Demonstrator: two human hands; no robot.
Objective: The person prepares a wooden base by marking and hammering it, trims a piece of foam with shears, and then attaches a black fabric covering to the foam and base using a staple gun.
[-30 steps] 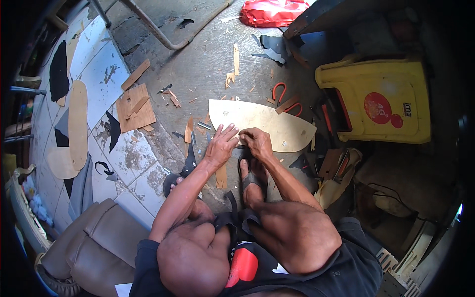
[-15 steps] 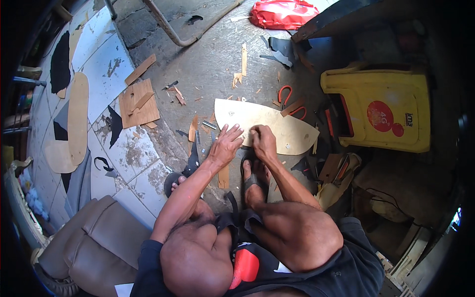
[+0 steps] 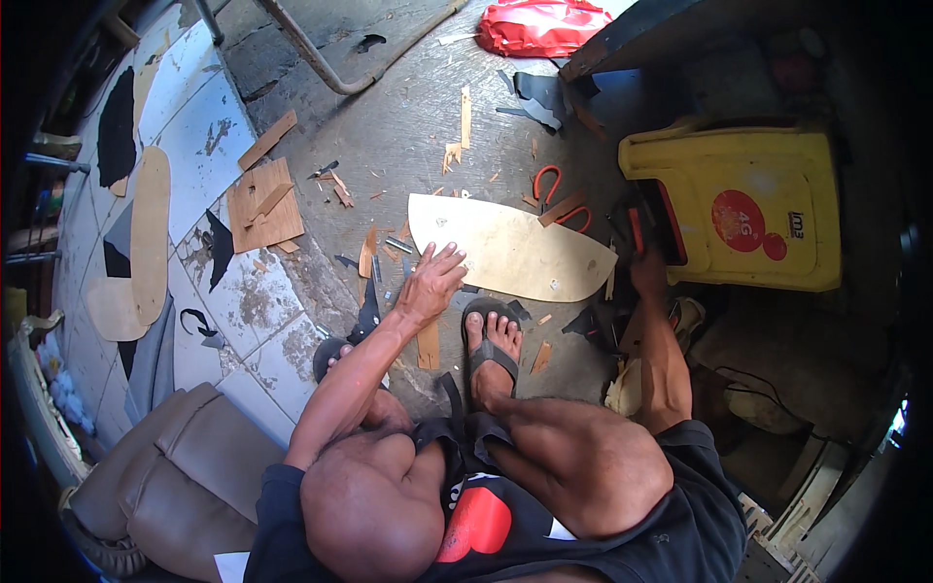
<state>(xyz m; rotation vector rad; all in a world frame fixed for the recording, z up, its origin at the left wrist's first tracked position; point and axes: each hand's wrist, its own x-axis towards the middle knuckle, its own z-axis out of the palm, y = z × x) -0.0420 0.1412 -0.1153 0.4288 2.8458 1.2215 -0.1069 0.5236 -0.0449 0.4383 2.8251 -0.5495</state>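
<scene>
A pale, flat board (image 3: 515, 248) with one curved side and a pointed right end lies on the floor before my feet. My left hand (image 3: 432, 282) rests on its left part, fingers stretched out and pressing on the surface. Off to the right, my right hand (image 3: 649, 274) is at the lower end of a red-and-black handled tool (image 3: 636, 229) beside the yellow container. Shadow and blur hide its fingers, so I cannot make out whether they close round the handle. Red-handled scissors (image 3: 547, 183) lie by the board's far edge, partly under a wood strip (image 3: 561, 209).
The yellow container (image 3: 787, 194) lies at the right. Wood pieces (image 3: 264, 204), dark scraps (image 3: 220, 250) and splinters litter the floor. Cut pale panels (image 3: 151, 233) lie on tiles at left. A brown cushion (image 3: 185, 476) is near left, a red bag (image 3: 539, 27) at the back.
My right hand has left the board and moved right to the red-and-black handled tool by the yellow container. My left hand stays on the board. The whole view has shifted slightly.
</scene>
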